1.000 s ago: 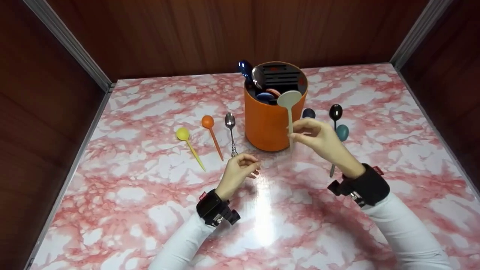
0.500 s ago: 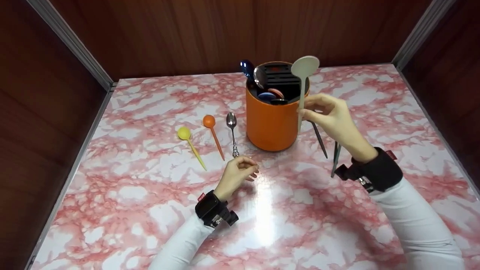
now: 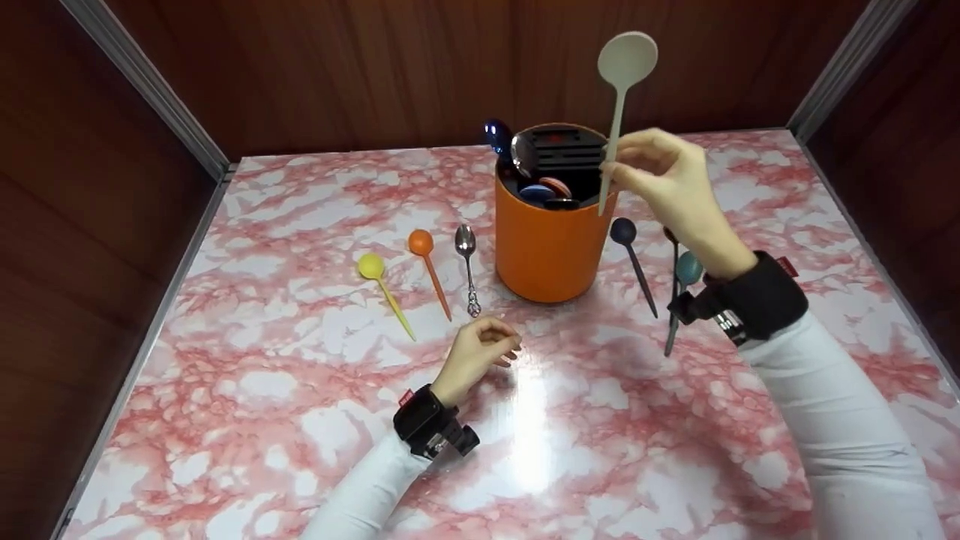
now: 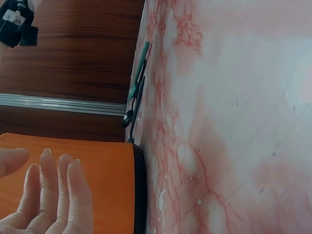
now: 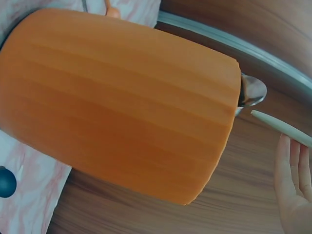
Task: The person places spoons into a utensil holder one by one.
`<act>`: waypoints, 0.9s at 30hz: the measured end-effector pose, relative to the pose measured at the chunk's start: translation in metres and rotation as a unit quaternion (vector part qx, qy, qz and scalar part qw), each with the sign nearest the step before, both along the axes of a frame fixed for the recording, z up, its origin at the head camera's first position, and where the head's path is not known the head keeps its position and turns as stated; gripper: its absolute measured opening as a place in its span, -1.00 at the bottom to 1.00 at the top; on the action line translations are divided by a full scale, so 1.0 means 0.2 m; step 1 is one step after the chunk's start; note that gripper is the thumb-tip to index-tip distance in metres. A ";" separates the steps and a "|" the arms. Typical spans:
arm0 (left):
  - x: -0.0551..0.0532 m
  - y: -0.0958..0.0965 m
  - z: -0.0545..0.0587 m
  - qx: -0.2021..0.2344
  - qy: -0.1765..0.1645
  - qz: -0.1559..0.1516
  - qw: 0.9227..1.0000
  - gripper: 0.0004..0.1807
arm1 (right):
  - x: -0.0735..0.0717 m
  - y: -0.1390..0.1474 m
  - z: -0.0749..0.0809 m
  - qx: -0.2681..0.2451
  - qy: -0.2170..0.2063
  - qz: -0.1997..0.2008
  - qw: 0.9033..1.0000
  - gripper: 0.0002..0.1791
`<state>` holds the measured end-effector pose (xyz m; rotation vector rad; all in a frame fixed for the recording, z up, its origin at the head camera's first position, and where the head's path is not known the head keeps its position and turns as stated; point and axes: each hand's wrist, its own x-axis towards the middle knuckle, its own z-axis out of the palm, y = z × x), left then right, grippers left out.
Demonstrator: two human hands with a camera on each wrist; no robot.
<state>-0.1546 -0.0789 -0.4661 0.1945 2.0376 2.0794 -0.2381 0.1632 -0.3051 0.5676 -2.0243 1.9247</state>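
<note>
My right hand (image 3: 671, 176) pinches the handle of a cream spoon (image 3: 628, 61), bowl up, at the right rim of an orange utensil holder (image 3: 551, 255). The handle's lower tip shows in front of the rim in the head view; in the right wrist view the handle (image 5: 280, 126) is apart from the holder's top. A blue spoon (image 3: 496, 137) and a silver spoon (image 3: 524, 154) stick out of the holder, with more spoon bowls lower inside. My left hand (image 3: 477, 352) rests low over the table, fingers loosely bent and holding nothing, near a silver spoon (image 3: 466, 241) lying there.
Left of the holder lie a yellow spoon (image 3: 371, 265) and an orange spoon (image 3: 421, 242). To its right lie a dark blue spoon (image 3: 623, 231), a teal spoon (image 3: 688, 267) and a black one partly behind my right wrist. Wood panels enclose the marbled table (image 3: 247, 450).
My right hand has lifted the cream spoon up and to the right, from in front of the holder to its rim. The left hand has hardly moved.
</note>
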 end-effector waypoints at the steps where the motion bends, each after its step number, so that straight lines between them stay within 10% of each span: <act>1: 0.00 0.00 0.00 -0.001 0.000 -0.001 1.000 -0.86 | -0.01 0.00 0.01 -0.006 -0.001 0.001 1.000 -0.83; 27: 0.03 0.02 -0.02 -0.040 0.016 -0.002 0.999 -0.85 | -0.20 -0.07 -0.07 -0.012 -0.005 -0.059 0.998 -0.82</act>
